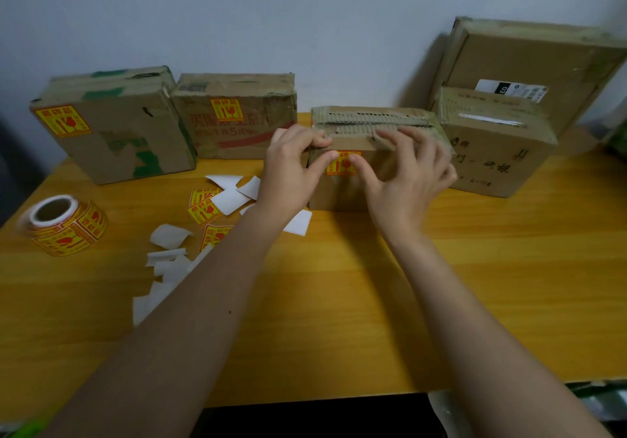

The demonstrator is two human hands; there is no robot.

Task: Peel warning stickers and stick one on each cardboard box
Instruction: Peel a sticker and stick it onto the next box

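Yellow wooden worktop (475, 268) against a pale wall: left hand (291, 162) and right hand (403, 173) press a warning sticker (341, 167) onto the middle cardboard box (339, 193), thumbs smoothing it, other fingers steadying the top edge.

The bench (475, 285) is a yellow wood-grain surface set against a pale wall. Five cardboard boxes (342, 186) stand along its rear edge; the rightmost large one leans on the wall. A sticker roll (62, 225) lies at the left. Loose warning stickers (203, 205) and white backing scraps (169, 235) lie scattered left of centre.
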